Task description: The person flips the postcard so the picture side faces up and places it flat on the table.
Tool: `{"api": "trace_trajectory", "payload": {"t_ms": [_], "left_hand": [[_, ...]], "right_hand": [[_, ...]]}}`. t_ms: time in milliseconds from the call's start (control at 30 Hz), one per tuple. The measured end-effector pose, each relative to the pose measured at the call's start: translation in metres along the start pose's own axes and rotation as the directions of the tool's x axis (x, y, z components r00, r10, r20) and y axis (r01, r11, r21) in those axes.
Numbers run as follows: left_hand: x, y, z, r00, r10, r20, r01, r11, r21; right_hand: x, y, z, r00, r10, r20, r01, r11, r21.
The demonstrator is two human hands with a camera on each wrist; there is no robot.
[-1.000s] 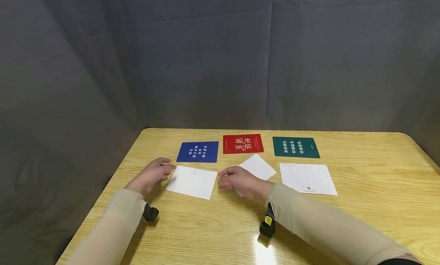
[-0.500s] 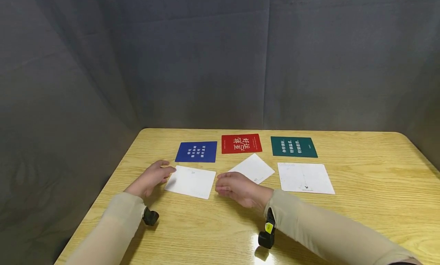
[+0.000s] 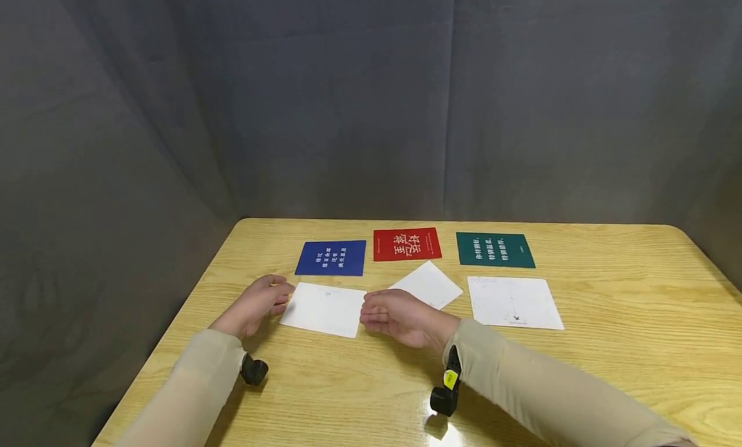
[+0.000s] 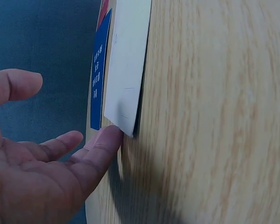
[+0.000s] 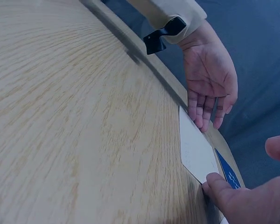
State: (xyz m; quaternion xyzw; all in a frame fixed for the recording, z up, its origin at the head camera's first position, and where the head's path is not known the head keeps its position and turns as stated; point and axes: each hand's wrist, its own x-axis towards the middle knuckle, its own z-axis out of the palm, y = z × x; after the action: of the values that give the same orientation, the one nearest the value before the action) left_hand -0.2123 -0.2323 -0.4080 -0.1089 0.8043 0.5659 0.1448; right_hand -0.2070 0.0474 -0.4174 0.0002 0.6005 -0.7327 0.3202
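A white card lies on the wooden table between both hands, faint print near its far edge. My left hand is at its left end with loosely extended fingers; in the left wrist view the fingertips meet the corner of the card. At the opposite end, the right hand stands on its side, its straight fingers right at the card's short edge. In the right wrist view a fingertip reaches the card's corner. Another white card, set diagonally, is partly hidden behind the right hand.
Blue, red and green cards with white lettering form a row at the back. A third white card lies at the right. Grey cloth hangs behind the table.
My right hand has shifted slightly left to the white card's edge. The left fingertips have drawn slightly left off its corner, and the card has slid a little right.
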Motion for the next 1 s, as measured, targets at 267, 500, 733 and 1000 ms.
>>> {"api": "trace_trajectory", "payload": {"t_ms": [267,500,733,1000], "left_hand": [[0.0,0.0,-0.003,0.999,0.04,0.007,-0.04,0.999,-0.005],[0.002,-0.005,-0.004,0.999,0.046,0.015,-0.045,0.998,-0.034],[0.001,-0.008,-0.004,0.998,0.063,0.008,-0.062,0.996,-0.06],[0.002,-0.008,-0.005,0.996,0.089,0.009,-0.088,0.993,-0.081]], "right_hand": [[0.003,0.004,0.005,0.997,-0.051,-0.062,0.052,0.999,0.0],[0.004,0.011,0.006,0.991,-0.101,-0.091,0.098,0.994,-0.038],[0.002,0.013,0.009,0.979,-0.155,-0.133,0.149,0.987,-0.055],[0.004,0.012,0.009,0.964,-0.211,-0.159,0.192,0.973,-0.125]]}}
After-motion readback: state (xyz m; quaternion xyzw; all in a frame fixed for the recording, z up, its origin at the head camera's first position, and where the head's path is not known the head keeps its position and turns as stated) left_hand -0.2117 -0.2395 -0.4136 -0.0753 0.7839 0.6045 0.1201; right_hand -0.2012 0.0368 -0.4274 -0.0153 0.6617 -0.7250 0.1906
